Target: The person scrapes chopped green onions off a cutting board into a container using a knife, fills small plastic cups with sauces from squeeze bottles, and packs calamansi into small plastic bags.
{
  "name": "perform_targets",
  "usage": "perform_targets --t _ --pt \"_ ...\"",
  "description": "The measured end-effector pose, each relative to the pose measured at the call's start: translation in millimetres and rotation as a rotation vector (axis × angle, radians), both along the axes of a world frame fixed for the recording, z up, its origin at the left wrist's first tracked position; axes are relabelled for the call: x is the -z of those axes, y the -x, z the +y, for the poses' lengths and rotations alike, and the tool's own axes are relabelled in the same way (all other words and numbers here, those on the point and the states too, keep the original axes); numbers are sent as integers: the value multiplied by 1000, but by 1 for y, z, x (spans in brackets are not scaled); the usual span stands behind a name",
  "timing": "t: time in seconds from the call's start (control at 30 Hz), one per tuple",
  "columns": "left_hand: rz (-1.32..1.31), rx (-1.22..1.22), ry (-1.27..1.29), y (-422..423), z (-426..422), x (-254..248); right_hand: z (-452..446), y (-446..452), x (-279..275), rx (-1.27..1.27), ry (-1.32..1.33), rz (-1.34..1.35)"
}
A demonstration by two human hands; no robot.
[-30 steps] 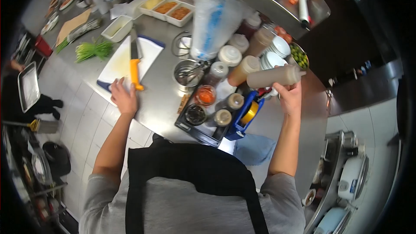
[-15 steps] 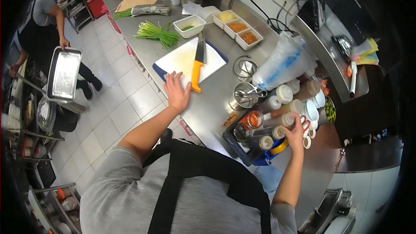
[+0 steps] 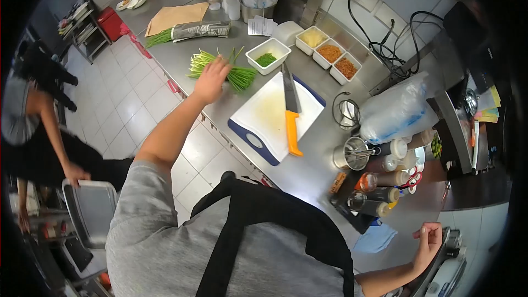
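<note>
My left hand point(image 3: 212, 81) is over the bunch of green stalks point(image 3: 239, 77), its fingers apart and nothing held. My right hand point(image 3: 429, 245) is out at the lower right, off the counter's edge, fingers curled with nothing visible in them. A knife with an orange handle point(image 3: 292, 132) lies across the white cutting board point(image 3: 261, 113) with blue ends. Just behind the board stands a white container point(image 3: 268, 55) with chopped greens. The squeeze bottles point(image 3: 379, 193) stand in and around a black tray at the right.
Three white tubs point(image 3: 330, 54) of toppings sit at the back. A metal pot point(image 3: 352, 154) with utensils and a plastic bag point(image 3: 393, 113) are at the right. Paper-wrapped greens point(image 3: 201, 31) lie farther left. At the left, a co-worker point(image 3: 49, 126) holds a metal tray point(image 3: 92, 214).
My left hand has left the board's edge for the green stalks. My right hand put the squeeze bottle down among the others and moved off. The view has turned, and the co-worker is nearer.
</note>
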State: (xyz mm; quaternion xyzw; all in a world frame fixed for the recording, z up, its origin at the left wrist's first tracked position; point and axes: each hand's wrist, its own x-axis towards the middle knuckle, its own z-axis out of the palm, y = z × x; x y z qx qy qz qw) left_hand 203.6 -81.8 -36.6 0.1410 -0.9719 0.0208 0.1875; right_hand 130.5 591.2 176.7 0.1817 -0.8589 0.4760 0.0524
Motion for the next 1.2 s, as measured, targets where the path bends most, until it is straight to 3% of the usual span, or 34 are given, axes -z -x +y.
perform_targets --t 0.1,0.17,0.2,0.27,0.33,0.4,0.5,0.53,0.63,0.73,0.97,1.1,1.2 --pt "-80 126 62 32 -19 5 -80 -30 7 -139 108 -192" --pt "-270 76 -67 47 -27 6 -157 -33 24 -276 183 -397" --pt "-365 49 -127 51 -32 2 -191 -26 41 -390 209 -487" --pt "-451 126 -89 51 -43 -6 -250 -11 86 -382 123 -552" --pt "-450 178 -71 48 -56 -17 -298 7 130 -372 -186 -353" --pt "-364 193 -88 36 -74 -35 -333 17 167 -326 -271 -266" --pt "-196 215 -156 11 -94 -101 -368 21 209 -198 -479 72" --pt "-97 230 -164 5 -99 -120 -377 19 210 -155 -503 42" --pt "7 295 -552 -2 -111 -160 -391 19 215 -50 -528 -29" --pt "104 454 -1176 -10 -73 -194 -387 23 225 -15 -463 -83" --pt "276 565 -1608 16 31 -161 -340 12 191 76 -206 -78" --pt "509 400 -1838 33 106 -91 -306 5 164 77 46 -54" --pt "637 355 -1966 28 136 -24 -286 6 164 86 41 -53"
